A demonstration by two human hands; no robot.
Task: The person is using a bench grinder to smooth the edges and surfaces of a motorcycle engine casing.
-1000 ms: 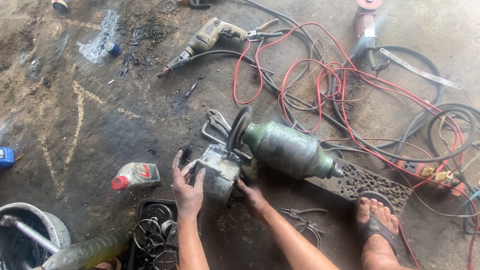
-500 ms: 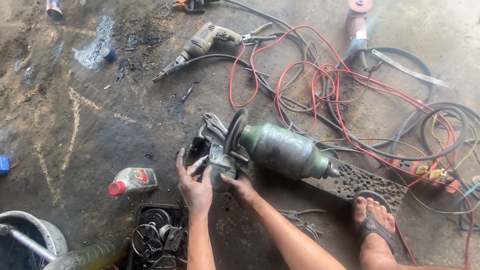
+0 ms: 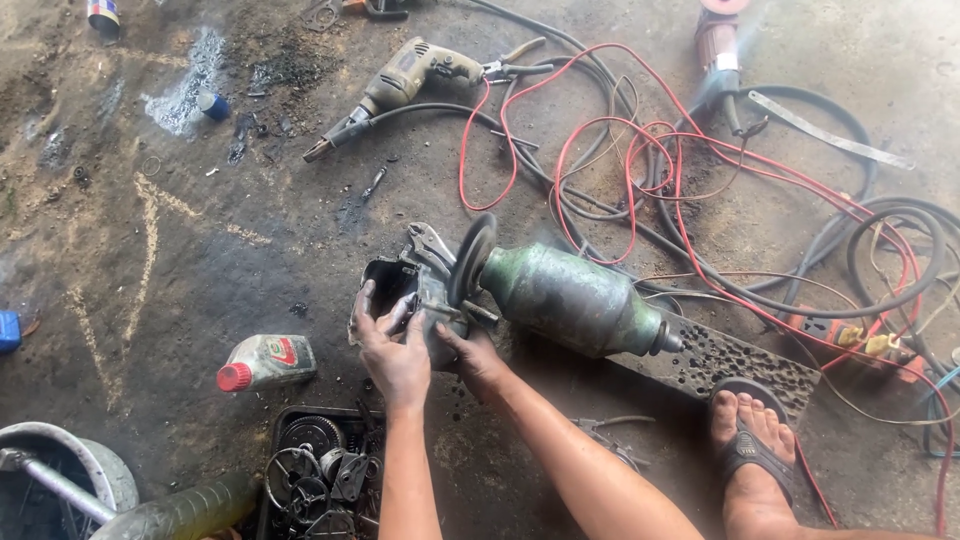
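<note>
Both hands meet at one thing in the head view: a grey metal housing at the disc end of the green grinder body, which lies on the concrete floor. The left hand is wrapped around the housing's near left side, fingers curled over its rim, so it is closed on the part. The right hand reaches in from the near right and presses against the housing's underside just below the dark disc; its fingers are mostly hidden, so whether it grips or only steadies cannot be told.

Relative to the grinder body, the housing sits at its left end, touching it. The grinder's long axis runs from upper left to lower right, its far end resting on a perforated metal plate. Both hands are on the near side of that axis, the left one farther out along the housing, the right one nearer the joint.

Near the grinder's left end lies a small oil bottle; nearer the person sits a black tray of gears. Red cables loop beyond it.
</note>
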